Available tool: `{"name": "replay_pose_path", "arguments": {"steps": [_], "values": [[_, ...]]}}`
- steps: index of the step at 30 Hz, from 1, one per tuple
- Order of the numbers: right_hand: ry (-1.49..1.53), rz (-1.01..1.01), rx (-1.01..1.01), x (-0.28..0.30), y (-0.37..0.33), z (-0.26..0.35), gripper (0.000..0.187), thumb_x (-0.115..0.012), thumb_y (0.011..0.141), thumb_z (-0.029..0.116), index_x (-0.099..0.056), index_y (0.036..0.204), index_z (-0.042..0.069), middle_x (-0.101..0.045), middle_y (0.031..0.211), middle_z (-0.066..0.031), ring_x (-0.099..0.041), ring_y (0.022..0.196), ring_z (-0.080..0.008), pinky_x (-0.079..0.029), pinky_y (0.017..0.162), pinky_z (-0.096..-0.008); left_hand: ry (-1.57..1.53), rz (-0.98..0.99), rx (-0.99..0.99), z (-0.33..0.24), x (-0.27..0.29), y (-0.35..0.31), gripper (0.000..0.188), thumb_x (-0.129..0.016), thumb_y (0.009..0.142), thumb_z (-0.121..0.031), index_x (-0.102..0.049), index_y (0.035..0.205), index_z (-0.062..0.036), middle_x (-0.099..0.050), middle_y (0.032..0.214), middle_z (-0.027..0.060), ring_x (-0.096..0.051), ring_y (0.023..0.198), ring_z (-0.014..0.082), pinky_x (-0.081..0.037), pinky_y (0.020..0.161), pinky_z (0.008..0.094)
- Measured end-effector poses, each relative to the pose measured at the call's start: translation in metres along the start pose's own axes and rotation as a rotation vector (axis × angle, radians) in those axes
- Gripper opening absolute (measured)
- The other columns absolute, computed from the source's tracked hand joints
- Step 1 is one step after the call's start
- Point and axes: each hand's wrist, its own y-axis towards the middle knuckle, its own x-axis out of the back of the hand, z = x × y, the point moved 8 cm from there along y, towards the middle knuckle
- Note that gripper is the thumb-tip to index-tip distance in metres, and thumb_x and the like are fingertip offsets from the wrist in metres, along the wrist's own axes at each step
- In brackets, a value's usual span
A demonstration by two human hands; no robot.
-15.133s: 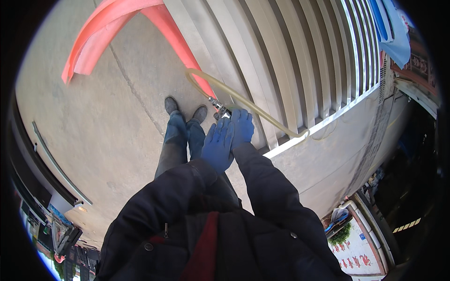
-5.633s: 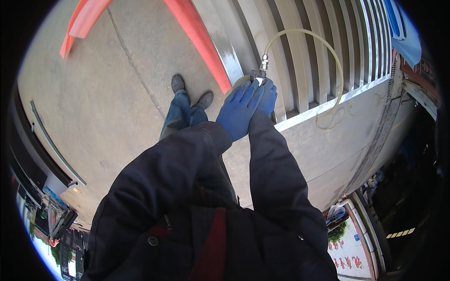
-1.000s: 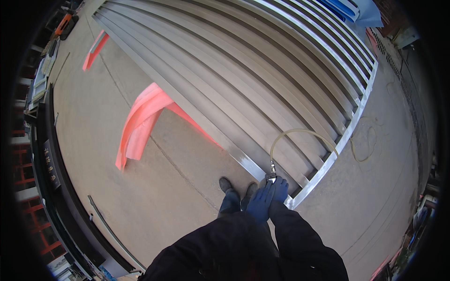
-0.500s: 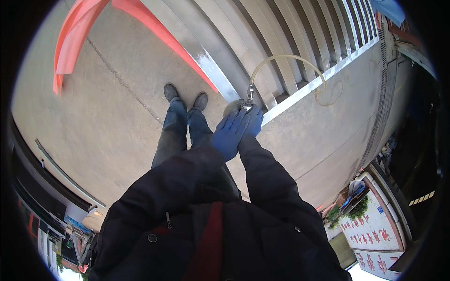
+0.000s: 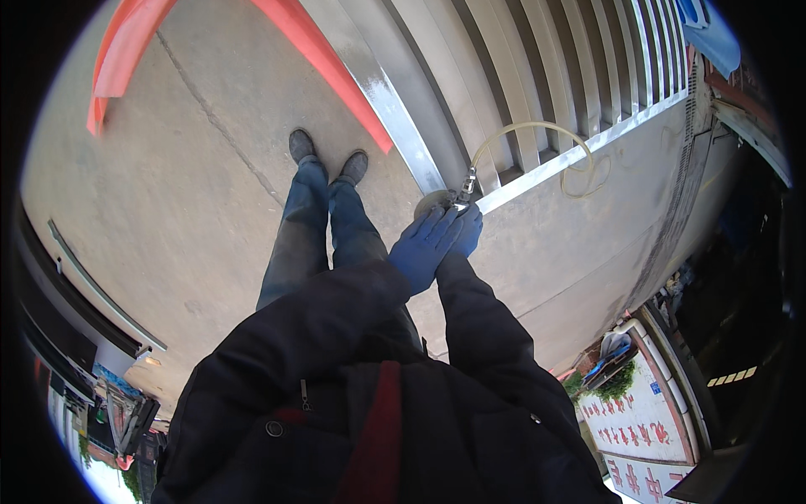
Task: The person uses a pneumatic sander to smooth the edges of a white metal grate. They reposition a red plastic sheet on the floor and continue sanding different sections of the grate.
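Note:
A small air sander [image 5: 459, 202] with a round pad [image 5: 433, 202] sits at the near corner of a slatted metal panel [image 5: 403, 143]. My right hand [image 5: 468, 231], in a blue glove, is closed round its body, mostly on the right side. Over it lies my left hand [image 5: 424, 254], also gloved in blue, its fingers together and pressed on the tool and the right hand. A pale air hose [image 5: 537, 125] rises from a metal fitting [image 5: 469, 181] and curves off to the right. The pad's underside is hidden.
Red-orange sheeting [image 5: 332, 71] runs along the panel's left side and bends over the concrete floor [image 5: 201, 202]. My shoes [image 5: 302, 144] stand left of the panel. The hose loops down at the right [image 5: 588, 181]. A blue thing [image 5: 714, 46] is at the far right.
The sander and both hands have shifted slightly right in the view, and the hose fitting now leans more to the right. The view has turned a little; both hands keep their hold.

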Motion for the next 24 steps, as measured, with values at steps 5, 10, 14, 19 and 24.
{"name": "replay_pose_path", "arguments": {"steps": [5,10,14,19,24], "values": [[0.029,-0.014,-0.079,-0.001,-0.006,-0.033,0.049,-0.073,0.101,0.033,-0.060,0.140,0.008,-0.066,0.137,-0.0179,-0.062,0.130,-0.0404,-0.056,0.103,-0.0536,0.009,0.063,-0.031,-0.011,-0.017,-0.002,0.085,-0.068,0.092,-0.014,-0.040,0.171,-0.0018,-0.038,0.178,0.0230,-0.036,0.165,0.0409,-0.029,0.134,0.0523],[0.005,0.016,-0.168,-0.005,-0.015,-0.035,0.045,-0.072,0.101,0.033,-0.063,0.138,0.008,-0.066,0.135,-0.0191,-0.061,0.129,-0.0409,-0.056,0.103,-0.0540,0.046,0.105,-0.032,-0.019,-0.017,-0.003,0.087,-0.070,0.091,-0.015,-0.040,0.171,-0.0012,-0.037,0.178,0.0234,-0.036,0.165,0.0414,-0.029,0.134,0.0520],[0.039,-0.002,-0.021,-0.006,-0.006,-0.005,0.043,-0.071,0.102,0.033,-0.062,0.135,0.008,-0.066,0.132,-0.0194,-0.063,0.126,-0.0408,-0.057,0.102,-0.0529,0.034,0.109,0.000,0.000,-0.001,-0.003,0.086,-0.069,0.092,-0.014,-0.039,0.171,-0.0001,-0.037,0.177,0.0256,-0.036,0.165,0.0432,-0.028,0.135,0.0525],[0.031,0.006,-0.103,0.012,-0.001,-0.015,0.038,-0.071,0.103,0.033,-0.061,0.131,0.008,-0.065,0.131,-0.0186,-0.064,0.126,-0.0398,-0.058,0.102,-0.0526,0.023,0.166,-0.050,-0.017,-0.020,0.012,0.085,-0.068,0.094,-0.015,-0.036,0.172,0.0001,-0.036,0.178,0.0259,-0.036,0.165,0.0433,-0.027,0.135,0.0529],[0.045,-0.007,-0.053,0.010,-0.003,0.002,0.040,-0.072,0.103,0.031,-0.061,0.134,0.009,-0.065,0.131,-0.0177,-0.064,0.126,-0.0399,-0.059,0.100,-0.0517,0.064,0.106,-0.008,-0.007,-0.007,0.009,0.086,-0.067,0.094,-0.015,-0.036,0.173,-0.0016,-0.034,0.179,0.0244,-0.035,0.165,0.0433,-0.027,0.136,0.0523]]}}
